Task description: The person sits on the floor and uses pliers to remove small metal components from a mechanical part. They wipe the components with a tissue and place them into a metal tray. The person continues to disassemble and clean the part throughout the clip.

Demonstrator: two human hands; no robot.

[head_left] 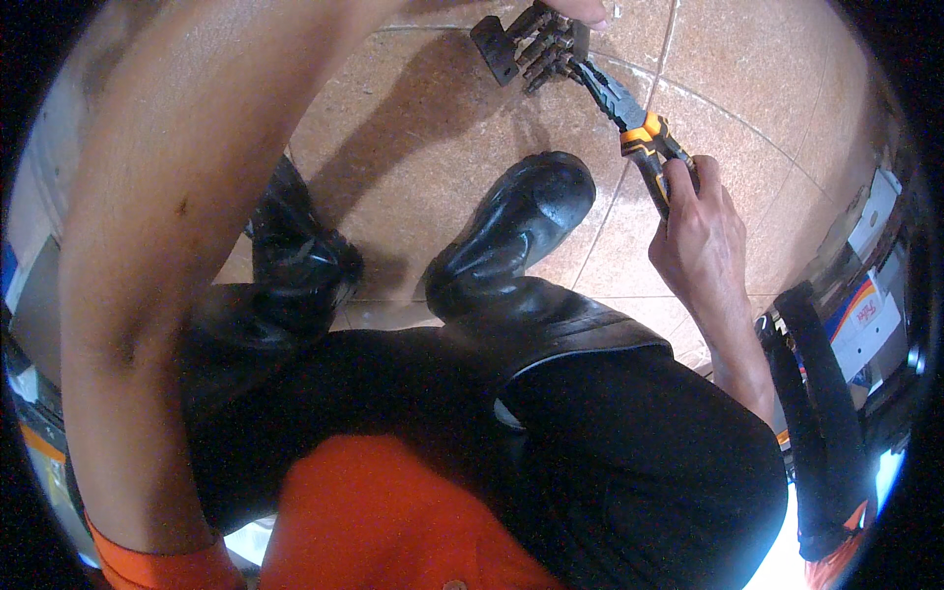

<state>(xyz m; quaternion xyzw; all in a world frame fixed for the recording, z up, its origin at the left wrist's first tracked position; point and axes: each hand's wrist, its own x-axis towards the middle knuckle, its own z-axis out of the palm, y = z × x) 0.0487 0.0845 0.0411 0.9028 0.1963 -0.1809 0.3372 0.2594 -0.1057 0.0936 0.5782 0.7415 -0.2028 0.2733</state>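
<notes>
In my right hand are pliers with orange-and-black handles, the fingers wrapped round them. Their long grey jaws point up and left, and the tips meet a dark, worn metal part. Several short rods and a flat plate with a hole make up this part; its exact kind is not clear. My left forearm crosses the left side up to the top edge, where most of my left hand is cut off. Its visible fingertips lie against the metal part, gripping it from above.
Brown floor tiles with pale joints lie below. My black rubber boots stand between my arms, just nearer than the metal part. At the far right are a white printed carton and a black strap-like thing.
</notes>
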